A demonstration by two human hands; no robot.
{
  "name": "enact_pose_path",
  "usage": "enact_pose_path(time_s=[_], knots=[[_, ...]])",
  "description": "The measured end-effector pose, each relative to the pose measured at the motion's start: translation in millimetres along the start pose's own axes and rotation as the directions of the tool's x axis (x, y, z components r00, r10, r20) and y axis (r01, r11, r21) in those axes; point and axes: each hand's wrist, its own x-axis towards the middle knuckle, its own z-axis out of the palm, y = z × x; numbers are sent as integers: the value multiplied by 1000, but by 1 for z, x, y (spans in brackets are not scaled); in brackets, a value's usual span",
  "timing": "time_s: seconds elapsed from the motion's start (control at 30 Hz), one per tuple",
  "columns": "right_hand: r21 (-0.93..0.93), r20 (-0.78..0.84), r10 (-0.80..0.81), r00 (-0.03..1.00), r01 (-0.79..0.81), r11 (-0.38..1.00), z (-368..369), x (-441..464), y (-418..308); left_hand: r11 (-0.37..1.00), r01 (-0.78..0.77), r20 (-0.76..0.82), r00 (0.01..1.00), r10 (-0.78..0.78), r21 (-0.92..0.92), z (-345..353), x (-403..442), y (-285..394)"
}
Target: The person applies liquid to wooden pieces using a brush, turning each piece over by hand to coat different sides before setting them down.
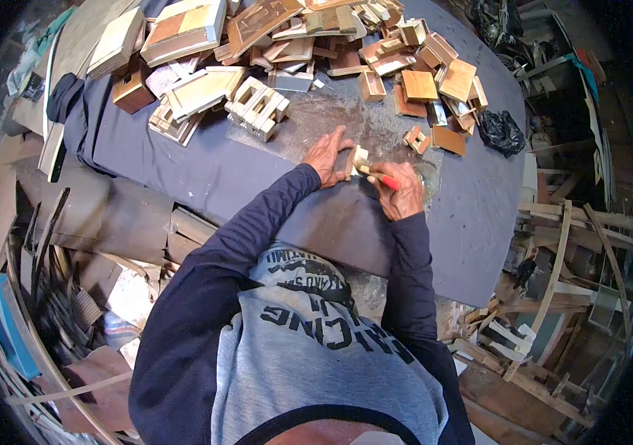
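Near the middle of the work surface, my left hand [325, 157] is closed on a small wooden piece [351, 162], its fingers along the left side. My right hand [402, 191] grips a tool with a red handle [388, 181], whose pale end points left toward the piece. A light, cream-coloured part [361, 157] shows between the two hands. The exact shape of the tool's tip is too small to tell. Just up and right of my right hand lies a small notched wooden block [416, 139].
Stacked wooden blocks [257, 107] and a heap of boxes and offcuts [420, 85] lie along the far side of the cloth-covered table [472, 215]. A black plastic bag [501, 133] sits at the right. Scrap wood [554, 297] surrounds the table.
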Motion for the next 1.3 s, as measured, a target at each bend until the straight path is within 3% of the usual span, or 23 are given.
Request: enact_pose_path(time_s=[0.07,0.13,0.17,0.2,0.27,0.33,0.4,0.47,0.53,0.67,0.7,0.73,0.8,0.83,0.97,1.2,1.3], knots=[[3,19,26,999,-27,1000,-4,-1,3,1000,-9,-8,1000,9,9,1,-1,0],[207,-61,316,947,-297,932,-2,0,5,1000,-21,-17,1000,21,22,-1,-1,3],[234,-181,276,944,-231,944,2,2,8,1000,-22,-21,1000,23,17,-3,-2,4],[235,-182,276,944,-231,944,5,5,8,1000,-23,-23,999,23,12,-2,-2,4],[327,-233,476,848,-393,859,12,8,6,999,-28,-28,999,28,20,0,-2,3],[326,-269,436,858,-345,880,18,8,7,999,-29,-36,999,30,31,-1,-1,2],[271,-163,457,875,-405,873,19,5,4,999,-41,-29,999,41,21,0,-2,2],[252,-158,451,878,-405,879,18,8,10,999,-33,-36,999,34,23,1,-2,3],[125,-262,346,901,-324,938,16,10,14,999,-28,-34,999,28,23,0,-3,7],[265,-209,426,880,-368,891,13,9,-4,999,-13,2,1000,13,46,-3,-3,7],[210,-132,440,888,-409,888,17,7,2,997,-41,-7,999,41,64,-1,-3,5],[210,-131,439,889,-408,888,19,4,7,997,-40,-7,999,40,63,1,-2,3],[124,-293,349,890,-327,937,21,2,14,1000,-30,-37,999,31,3,3,-2,2],[209,-299,377,877,-326,922,19,1,15,1000,-29,-36,999,29,1,4,-3,4],[326,-176,431,885,-361,874,14,-3,2,997,-2,-5,1000,2,82,-1,-2,10],[255,-280,432,857,-368,894,24,7,13,995,-18,-25,999,21,93,3,-2,8],[233,-240,446,862,-395,889,19,9,12,998,-26,-53,998,29,51,3,-2,7]])
